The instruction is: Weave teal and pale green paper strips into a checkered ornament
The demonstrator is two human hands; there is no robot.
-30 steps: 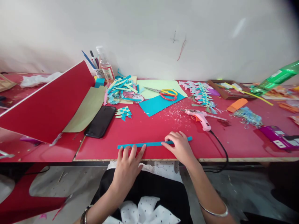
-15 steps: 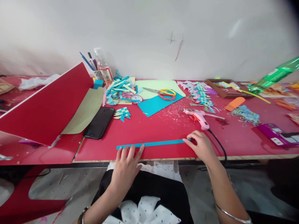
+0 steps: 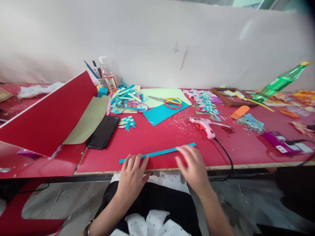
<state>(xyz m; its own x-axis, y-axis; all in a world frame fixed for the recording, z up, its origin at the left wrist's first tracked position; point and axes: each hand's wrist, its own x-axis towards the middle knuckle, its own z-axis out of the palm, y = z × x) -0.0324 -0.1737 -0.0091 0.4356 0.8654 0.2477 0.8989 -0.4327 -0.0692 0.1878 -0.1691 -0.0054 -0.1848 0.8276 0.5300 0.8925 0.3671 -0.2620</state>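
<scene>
A long blue paper strip lies slightly slanted near the front edge of the red table. My left hand rests palm down with its fingertips on the strip's left part. Over the right part, my right hand is somewhat blurred; its fingers are apart, with the fingertips on or just above the paper. Beyond the strip lie a pink glue gun, a small woven paper piece and a blue paper sheet with yellow-and-red scissors on it.
A black phone and a leaning red board are at left. Behind them stand a clear bottle and a pile of paper strips. On the right are a woven paper length, a green bottle and a purple power strip.
My right hand has moved left from the strip's right end, and its fingers have opened. The strip's right end now lies bare and is tilted slightly upward in view. My left hand stays on the strip.
</scene>
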